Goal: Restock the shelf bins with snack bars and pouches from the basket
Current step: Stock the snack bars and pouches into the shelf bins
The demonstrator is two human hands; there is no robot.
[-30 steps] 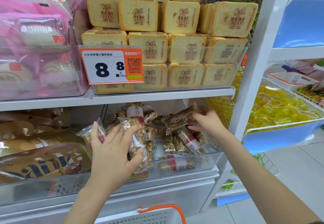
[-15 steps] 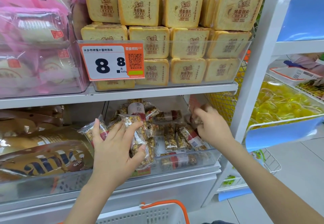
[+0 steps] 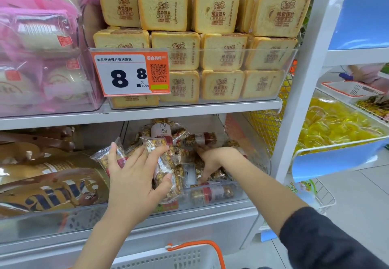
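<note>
Nearest, below both wrists, the white basket (image 3: 168, 258) with its orange handle sits at the bottom edge. Just above it the left hand (image 3: 134, 176) clamps a bundle of clear-wrapped granola bars (image 3: 164, 167), thumb curled round the front and fingers spread over the back, at the front lip of the clear shelf bin (image 3: 221, 201). To its right and deeper in, the right hand (image 3: 212, 161) reaches down among the loose bars (image 3: 200, 139) already in the bin, fingers bent into the pile; whether they pinch one I cannot tell.

The bundle looks the likeliest trouble: several slick wrappers in one grip, partly hanging over the lip, so if the thumb eases, one could slide out and drop outside the bin. The right hand's rummaging could also push bars from the heap over the low front wall, I'd judge.

Left of the left hand lie large brown-and-gold snack bags (image 3: 48, 186) in the neighbouring bin. Above both hands the upper shelf board (image 3: 189, 110) hangs low over the bin and limits how high anything can be lifted in. On it stand toast-shaped packets (image 3: 221, 51) behind an orange price tag (image 3: 130, 75), with pink-wrapped cakes (image 3: 40, 43) further left. Far right of the right hand, a blue tray of yellow sweets (image 3: 336, 125).
</note>
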